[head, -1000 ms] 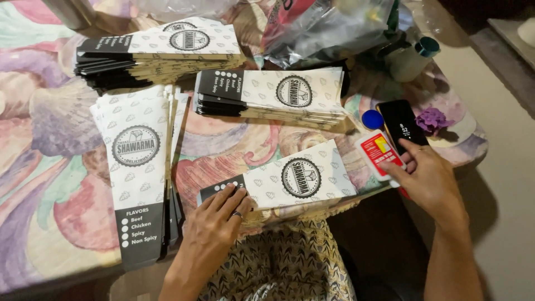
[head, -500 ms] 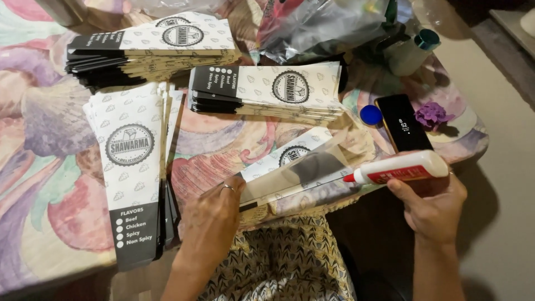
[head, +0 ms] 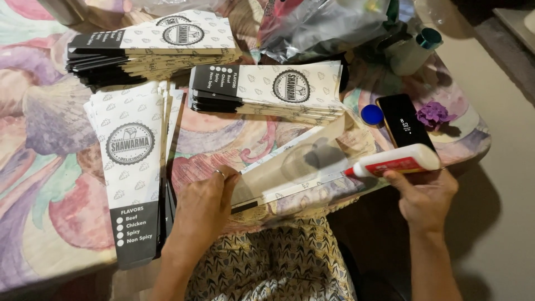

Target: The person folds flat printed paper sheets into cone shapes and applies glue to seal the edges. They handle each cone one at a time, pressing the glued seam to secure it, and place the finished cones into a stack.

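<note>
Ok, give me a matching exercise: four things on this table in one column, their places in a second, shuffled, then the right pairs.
Things:
1. glue bottle
2. blue cap
3. black phone
4. purple flower

Places:
A. lying between the blue cap and the purple flower
B. in the right hand, nozzle at the opened paper sleeve
C. near the table's right edge, right of the phone
D. on the tablecloth, just left of the phone

Pairs: 1-B, 2-D, 3-A, 4-C
</note>
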